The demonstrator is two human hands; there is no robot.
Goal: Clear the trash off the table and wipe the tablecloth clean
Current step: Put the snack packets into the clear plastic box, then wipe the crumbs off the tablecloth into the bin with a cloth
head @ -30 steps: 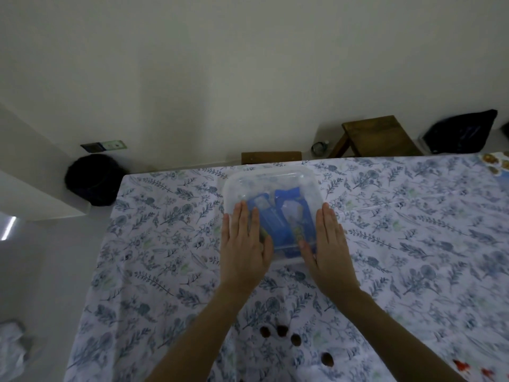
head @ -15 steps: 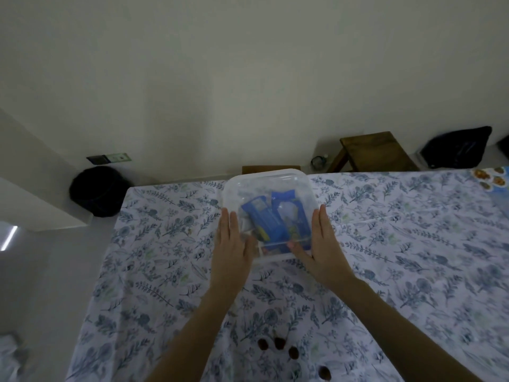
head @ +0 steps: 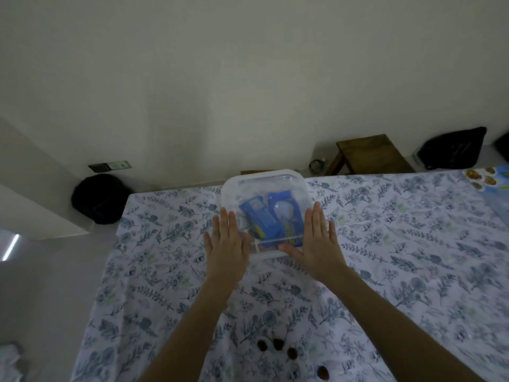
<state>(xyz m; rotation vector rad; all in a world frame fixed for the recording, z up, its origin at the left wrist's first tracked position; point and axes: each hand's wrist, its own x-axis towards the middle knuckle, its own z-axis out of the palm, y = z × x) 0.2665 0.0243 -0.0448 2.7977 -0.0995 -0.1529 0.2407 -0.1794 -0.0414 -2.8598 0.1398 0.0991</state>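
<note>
Tablecloth [head: 399, 244], white with a blue floral print, covers the counter and hangs over its left edge. On the cloth near the far edge stands a clear plastic container [head: 263, 188] with blue packets [head: 264, 220] visible inside. Left hand [head: 227, 244] lies flat against the container's near left side, fingers extended and together, thumb toward the near wall; its grip is spread, not closed around anything. Right hand [head: 319, 241] mirrors it on the near right side, fingers straight, thumb reaching along the near wall; grip likewise spread flat. Whether the container is lifted or resting cannot be told. Four small dark brown lumps [head: 292, 353] lie on the cloth close to the person, between the forearms. A printed blue wrapper [head: 487, 178] sits at the far right corner. Beyond the counter: a wooden stool [head: 371, 154], a black bag [head: 451, 151], and a black round bin [head: 97, 198] at left.
</note>
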